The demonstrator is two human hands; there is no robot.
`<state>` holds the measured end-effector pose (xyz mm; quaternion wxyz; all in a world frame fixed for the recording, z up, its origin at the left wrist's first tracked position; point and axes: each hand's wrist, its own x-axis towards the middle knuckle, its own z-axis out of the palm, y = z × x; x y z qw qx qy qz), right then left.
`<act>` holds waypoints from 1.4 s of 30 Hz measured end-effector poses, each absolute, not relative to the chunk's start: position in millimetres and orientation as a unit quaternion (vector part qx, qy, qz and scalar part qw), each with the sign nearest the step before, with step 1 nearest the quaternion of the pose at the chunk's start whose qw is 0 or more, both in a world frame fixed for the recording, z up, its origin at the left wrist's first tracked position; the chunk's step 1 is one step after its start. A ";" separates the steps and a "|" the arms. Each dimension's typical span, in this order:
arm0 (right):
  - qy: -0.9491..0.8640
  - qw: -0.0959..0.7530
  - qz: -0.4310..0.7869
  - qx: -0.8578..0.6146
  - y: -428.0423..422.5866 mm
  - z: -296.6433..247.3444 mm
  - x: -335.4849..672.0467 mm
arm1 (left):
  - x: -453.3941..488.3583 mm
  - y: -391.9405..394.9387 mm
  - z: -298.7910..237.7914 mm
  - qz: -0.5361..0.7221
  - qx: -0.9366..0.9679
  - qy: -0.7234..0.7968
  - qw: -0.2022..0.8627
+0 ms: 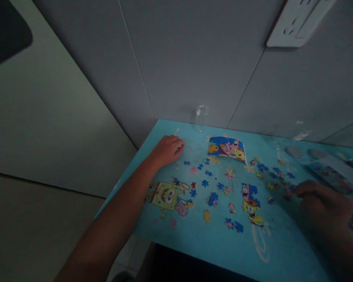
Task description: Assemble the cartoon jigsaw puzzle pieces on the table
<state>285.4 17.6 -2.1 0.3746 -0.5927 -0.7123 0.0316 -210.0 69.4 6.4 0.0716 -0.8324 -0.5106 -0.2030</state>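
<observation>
My left hand (167, 149) rests at the far left of a light blue table (194, 239), fingers curled down onto the surface; whether anything is under them is hidden. My right hand (317, 197) hovers low at the right, fingertips pinched among several small puzzle pieces (278, 178). Loose blue, pink and yellow pieces (212, 199) are scattered across the middle. An assembled cartoon section (167, 196) lies near my left forearm. Another joined cluster (251, 203) sits in the middle right. A picture card (227, 148) lies near the wall.
A grey tiled wall (194, 58) backs the table, with a white socket plate (300, 21) at upper right. A clear glass (200, 116) stands at the wall. Two round lids (294, 152) and a flat box (332, 172) lie at the far right. The scene is dim.
</observation>
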 end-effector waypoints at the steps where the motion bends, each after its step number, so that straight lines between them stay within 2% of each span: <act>1: -0.715 0.379 0.038 -0.587 17.6 -1.6 285.5 | -209.5 68.4 8.1 -0.193 -0.840 -0.502 0.067; 8: -0.766 0.364 0.078 -0.524 24.7 -2.3 279.1 | -200.5 62.1 11.7 -0.154 -0.868 -0.470 0.046; 20: -0.772 0.388 0.099 -0.493 23.8 -0.7 272.4 | -193.5 61.3 5.1 -0.147 -0.879 -0.451 0.055; 42: -0.784 0.437 0.103 -0.429 22.9 -1.9 249.5 | -201.2 70.4 -20.0 -0.191 -0.892 -0.403 0.070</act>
